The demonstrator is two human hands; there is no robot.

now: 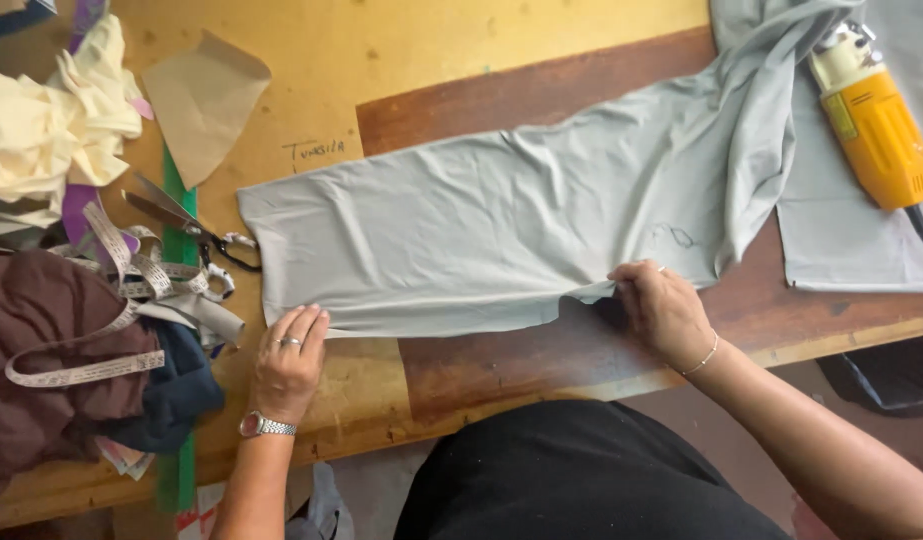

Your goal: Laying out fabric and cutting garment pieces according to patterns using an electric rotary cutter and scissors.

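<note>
A folded piece of pale grey-green fabric (481,230) lies spread across the wooden table (541,90). My left hand (289,360) rests flat on the table at the fabric's near left corner, its fingertips on the cloth's edge. A ring and a wristwatch are on that hand. My right hand (661,310) pinches the fabric's near edge towards the right, with the cloth lifted slightly there. A thin bracelet is on that wrist.
Scissors (181,222) lie left of the fabric beside a green ruler (181,440) and a measuring tape (131,290). Cream cloth (51,120), brown cloth (41,360) and a tan paper piece (203,100) sit at left. A yellow electric cutter (873,125) lies on more grey fabric at right.
</note>
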